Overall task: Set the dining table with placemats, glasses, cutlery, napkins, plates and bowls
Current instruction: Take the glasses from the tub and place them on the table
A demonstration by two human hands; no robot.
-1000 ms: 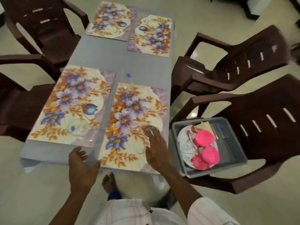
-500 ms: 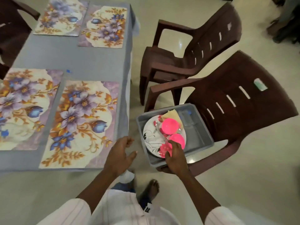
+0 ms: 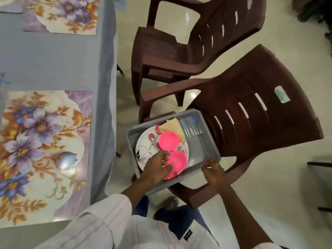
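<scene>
At the bottom of the frame, a person in a white striped shirt (image 3: pixel 111 225) reaches both arms up toward a grey tub (image 3: pixel 204 148) that sits on the seat of the nearer brown chair (image 3: pixel 251 123), just right of centre. The left hand (image 3: pixel 157 167) is inside the tub, its fingers loosely bent and its thumb lying on the left edge of the nearer pink bowl (image 3: pixel 178 161); whether it actually grips the bowl cannot be told. The right hand (image 3: pixel 213 170) is at the tub's near right rim, fingers curled over it and holding it.

Both bowls lie upside down on a white plate (image 3: pixel 143 150) with a black pattern. The farther pink bowl (image 3: pixel 168 140) touches the nearer one. A spoon (image 3: pixel 151 138) lies on the plate to its left. Beyond are a folded yellow napkin (image 3: pixel 172 125) and clear glasses (image 3: pixel 190 127) lying on their sides.

To the left, the table (image 3: pixel 53 60) under a grey cloth carries a floral placemat (image 3: pixel 45 150) and, at the upper left, another placemat (image 3: pixel 62 15). A second brown chair (image 3: pixel 170 51) stands top centre.
</scene>
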